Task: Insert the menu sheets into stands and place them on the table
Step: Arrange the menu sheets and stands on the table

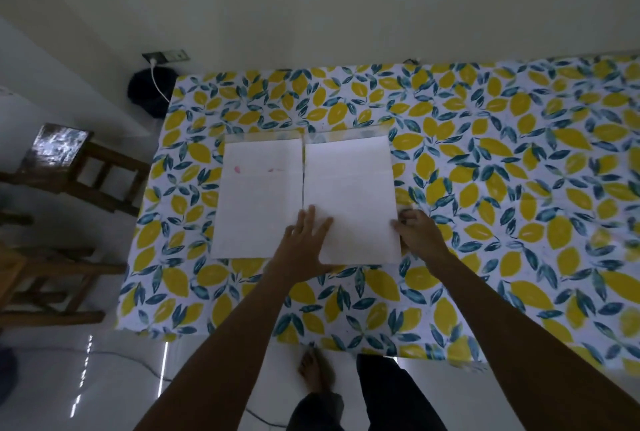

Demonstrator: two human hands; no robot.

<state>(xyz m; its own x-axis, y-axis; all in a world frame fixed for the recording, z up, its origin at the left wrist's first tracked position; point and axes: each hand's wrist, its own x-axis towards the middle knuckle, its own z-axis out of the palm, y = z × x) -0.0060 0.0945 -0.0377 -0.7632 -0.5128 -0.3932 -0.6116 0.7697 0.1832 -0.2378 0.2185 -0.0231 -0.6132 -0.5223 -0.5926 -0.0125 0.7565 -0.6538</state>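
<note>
Two white menu sheets lie side by side on the lemon-print tablecloth [485, 188]. The left sheet [258, 198] has faint pink marks. The right sheet [349, 188] lies next to it. Clear stand edges show as a transparent strip [343, 134] just beyond the sheets' far ends. My left hand [306, 243] rests flat with spread fingers on the near left corner of the right sheet. My right hand [419, 233] is at that sheet's near right edge, fingers curled at the paper; whether it pinches the edge is unclear.
Wooden chairs [90, 170] stand left of the table. A wall socket with a white cable [157, 80] and a dark round object [149, 91] are at the table's far left corner. My feet and a floor cable show below the table's near edge.
</note>
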